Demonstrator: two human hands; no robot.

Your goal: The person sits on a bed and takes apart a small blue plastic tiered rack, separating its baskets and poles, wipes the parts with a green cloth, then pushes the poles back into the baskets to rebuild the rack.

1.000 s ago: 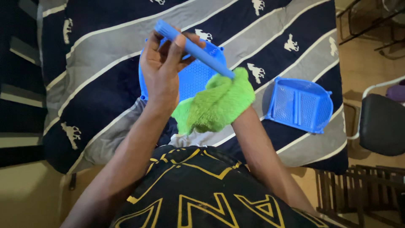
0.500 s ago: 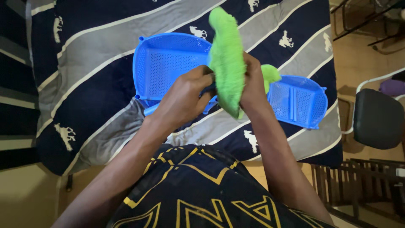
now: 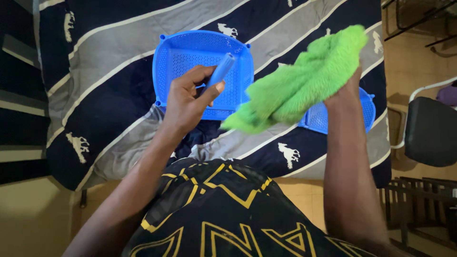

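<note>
My left hand [image 3: 188, 97] grips a short blue plastic rod [image 3: 220, 71], holding it above a blue perforated basket [image 3: 190, 50] that lies on a striped bedspread. My right hand [image 3: 347, 88] is raised to the right and clutches a fluffy bright green cloth [image 3: 304, 81], which hangs down toward the left. A second blue perforated tray [image 3: 323, 116] sits partly hidden behind the cloth and my right forearm.
The navy and grey striped bedspread [image 3: 109, 81] with small white animal prints covers the bed. A dark chair [image 3: 431, 131] stands at the right on a tan floor. A dark wooden rack [image 3: 419, 204] is at the lower right.
My hands have moved apart. The green cloth went from upright at the middle over to the right, and my left hand now holds the blue rod over the basket.
</note>
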